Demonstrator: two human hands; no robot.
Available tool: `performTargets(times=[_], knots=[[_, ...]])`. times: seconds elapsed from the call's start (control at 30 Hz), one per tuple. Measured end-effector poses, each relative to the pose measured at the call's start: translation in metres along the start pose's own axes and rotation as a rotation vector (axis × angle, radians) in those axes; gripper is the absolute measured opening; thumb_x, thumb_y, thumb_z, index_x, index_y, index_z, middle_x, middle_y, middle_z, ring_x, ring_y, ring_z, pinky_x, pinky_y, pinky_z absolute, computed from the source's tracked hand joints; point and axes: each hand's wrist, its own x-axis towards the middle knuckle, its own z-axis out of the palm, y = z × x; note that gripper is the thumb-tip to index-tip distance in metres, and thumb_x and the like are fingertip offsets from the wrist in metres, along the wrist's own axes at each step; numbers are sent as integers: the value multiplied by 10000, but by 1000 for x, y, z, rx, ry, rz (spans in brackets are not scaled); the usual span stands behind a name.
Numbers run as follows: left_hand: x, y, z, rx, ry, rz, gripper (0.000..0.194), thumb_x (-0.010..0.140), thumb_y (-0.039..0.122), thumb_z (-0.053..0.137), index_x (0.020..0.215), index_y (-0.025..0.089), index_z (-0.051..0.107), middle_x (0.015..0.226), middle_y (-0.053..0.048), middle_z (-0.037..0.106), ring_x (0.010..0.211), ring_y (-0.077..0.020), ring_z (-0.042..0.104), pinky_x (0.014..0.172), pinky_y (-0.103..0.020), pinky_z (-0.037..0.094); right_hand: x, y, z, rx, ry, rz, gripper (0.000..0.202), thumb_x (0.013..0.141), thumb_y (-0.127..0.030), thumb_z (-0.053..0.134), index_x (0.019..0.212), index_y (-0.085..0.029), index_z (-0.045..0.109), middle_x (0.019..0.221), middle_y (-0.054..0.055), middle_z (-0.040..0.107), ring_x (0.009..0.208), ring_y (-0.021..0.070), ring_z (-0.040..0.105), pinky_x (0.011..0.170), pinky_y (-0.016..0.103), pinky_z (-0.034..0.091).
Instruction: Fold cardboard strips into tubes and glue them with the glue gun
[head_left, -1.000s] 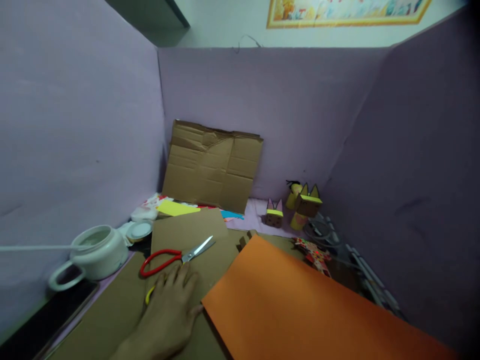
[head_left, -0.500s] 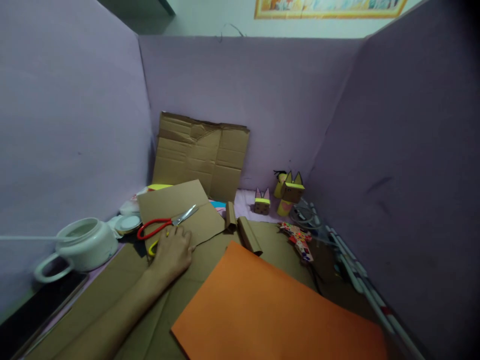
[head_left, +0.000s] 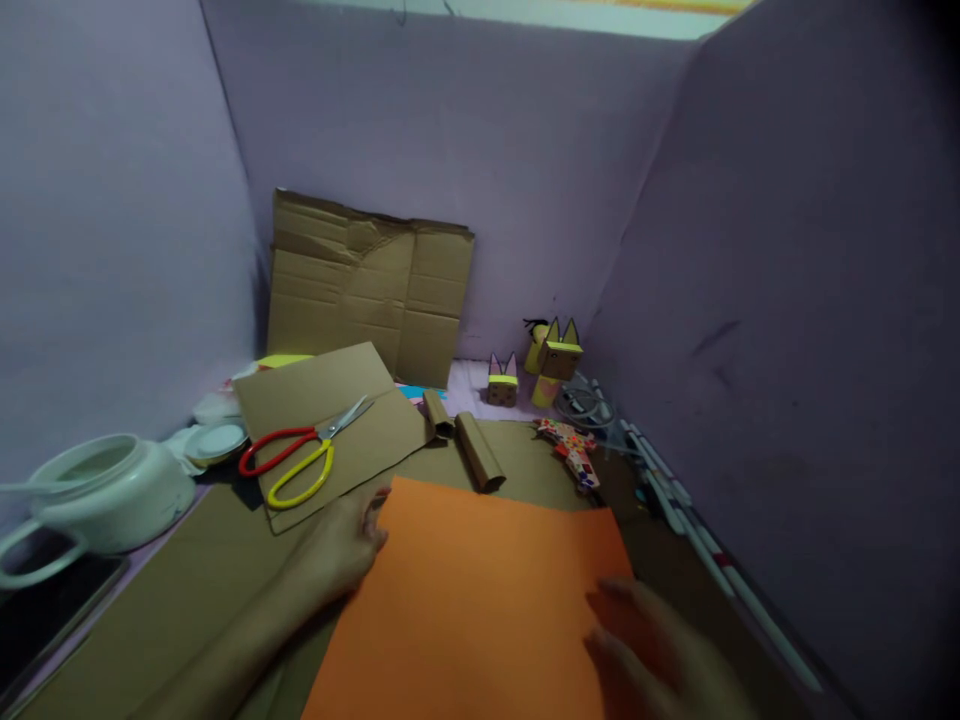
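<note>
An orange sheet (head_left: pixel 480 600) lies over the brown cardboard at the front. At its upper left edge is my left hand (head_left: pixel 345 545), fingers curled against the paper; whether they pinch it is hard to make out. My right hand (head_left: pixel 667 650), blurred, is over the sheet's right side with its fingers apart. Scissors (head_left: pixel 326 435) with one red and one yellow handle rest on a cut cardboard piece (head_left: pixel 375 370), beyond my left hand. Two folded cardboard strips, one short (head_left: pixel 437 415) and one longer (head_left: pixel 478 452), lie just behind the sheet.
A white pot (head_left: pixel 112 495) and a dark phone-like slab (head_left: pixel 60 610) are at the left. Creased cardboard (head_left: pixel 367 290) leans on the back wall. Small cat-faced box figures (head_left: pixel 502 382) stand at the back, a patterned cutout (head_left: pixel 574 450) and long rolled rods (head_left: pixel 720 555) at the right.
My left hand has left the scissors for the orange sheet's left edge. My right hand has come into view. The sheet has turned straighter, and the view has shifted.
</note>
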Motion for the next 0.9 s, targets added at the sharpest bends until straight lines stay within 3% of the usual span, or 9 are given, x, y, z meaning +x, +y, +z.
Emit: performTargets(times=[0.17,0.37,0.53,0.7,0.9], knots=[[3,-6,-5,-9,29,-40,339,801,281,421,1095,171,548,727,-14,619,698,-189,622,582,-263,427,10,-11,6,-70,169,-39,297,775,-316,464,1021,-210,592,1022,92,700,907,239,670,792,325,510],[-1,-4,-1,50,32,-40,275,796,288,478,1036,216,592,932,-66,661,853,-231,621,690,-298,425,10,-8,-4,-134,74,-63,376,795,-382,464,1086,-174,578,1116,131,658,999,272,635,840,369,503],[-2,-5,2,82,37,-34,286,814,305,465,1057,213,582,1053,-93,644,938,-251,610,730,-309,426,26,-21,-6,-166,182,-226,382,799,-370,461,1117,-177,548,1192,140,584,1092,275,579,889,382,482],[-1,-3,3,93,44,-39,287,830,342,447,1037,199,582,1035,-101,650,933,-256,614,717,-307,426,51,-18,-5,-176,214,-333,416,760,-343,429,1107,-138,533,1167,176,582,1081,298,581,875,435,486],[0,4,8,77,63,-73,228,811,319,464,973,192,562,927,-86,660,840,-251,619,636,-294,394,63,3,5,-174,240,-339,556,593,-151,412,1134,-171,539,1150,146,632,1068,284,604,884,410,484]])
